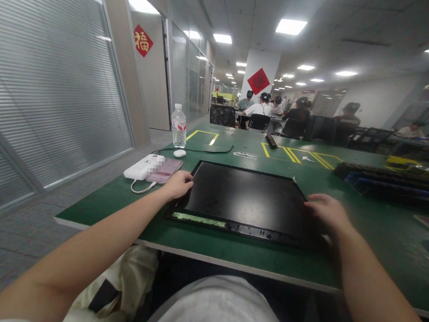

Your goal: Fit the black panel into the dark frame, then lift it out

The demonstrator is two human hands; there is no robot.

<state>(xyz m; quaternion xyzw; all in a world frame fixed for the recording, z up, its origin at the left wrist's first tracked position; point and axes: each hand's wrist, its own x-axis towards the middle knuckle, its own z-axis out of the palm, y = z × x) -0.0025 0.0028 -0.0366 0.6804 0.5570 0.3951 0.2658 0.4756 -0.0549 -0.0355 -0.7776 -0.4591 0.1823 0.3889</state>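
Note:
A black flat screen panel (247,197) lies face up on the green table before me. Its near edge carries a green circuit strip (199,220) on the left and small black fittings farther right. My left hand (177,184) is closed on the panel's left edge, thumb and fingers bent around the frame. At the opposite side, my right hand (327,210) pinches the right edge near its upper part. The fingertips under the frame are hidden on both sides.
Left of the panel are a white power bank (143,167) with a cable, a phone (166,170), a white oval case (180,153) and a water bottle (179,127). Dark strips (390,183) are stacked at right. Yellow tape (293,155) marks the table (104,201). Several people sit beyond.

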